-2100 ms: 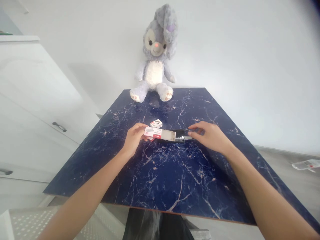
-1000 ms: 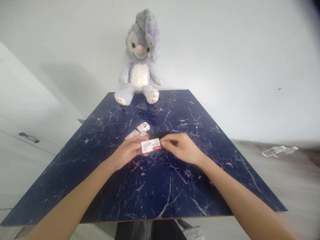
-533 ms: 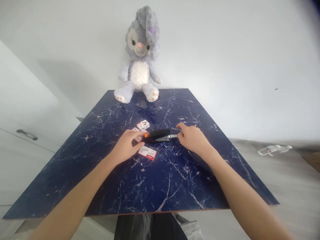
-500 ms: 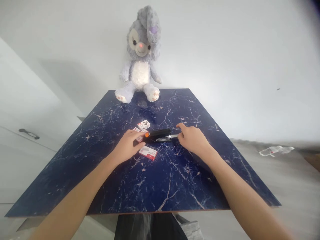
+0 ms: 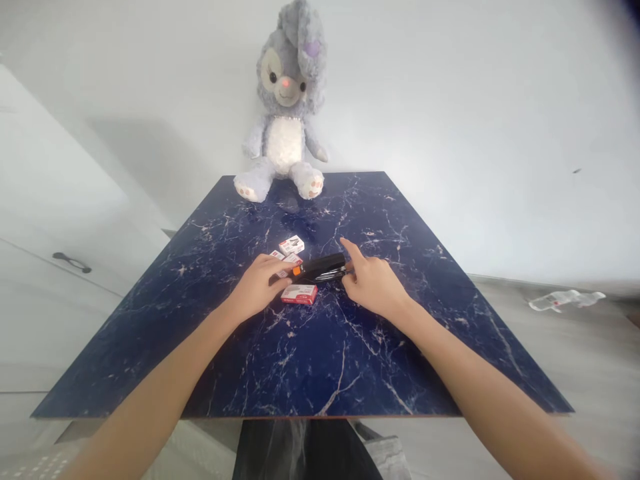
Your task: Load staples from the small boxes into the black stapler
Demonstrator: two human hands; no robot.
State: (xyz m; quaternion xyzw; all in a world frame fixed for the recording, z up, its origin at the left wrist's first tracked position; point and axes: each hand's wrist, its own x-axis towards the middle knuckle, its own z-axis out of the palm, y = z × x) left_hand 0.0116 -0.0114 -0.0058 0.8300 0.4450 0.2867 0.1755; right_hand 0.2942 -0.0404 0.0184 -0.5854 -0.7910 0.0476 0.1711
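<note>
A black stapler (image 5: 325,267) with an orange button (image 5: 297,271) lies across the middle of the table. My left hand (image 5: 257,287) has its thumb and fingers closed around the button end. At the other end, my right hand (image 5: 375,283) has its thumb and curled fingers against the metal rail tip, while its index finger points away. A red and white staple box (image 5: 299,294) lies just on the near side of the stapler. Beyond my left fingers are small white and red boxes (image 5: 292,245), partly covered by the hand.
The table (image 5: 320,373) has a dark blue marbled top. A grey plush rabbit (image 5: 285,143) sits at its far edge against the wall. Down on the floor to the right lies a clear plastic item (image 5: 565,300). A cabinet handle (image 5: 73,262) shows at left.
The metal rail that stuck out toward my right hand now sits mostly inside the stapler. My right hand has moved left with it. The near staple box has turned slightly.
</note>
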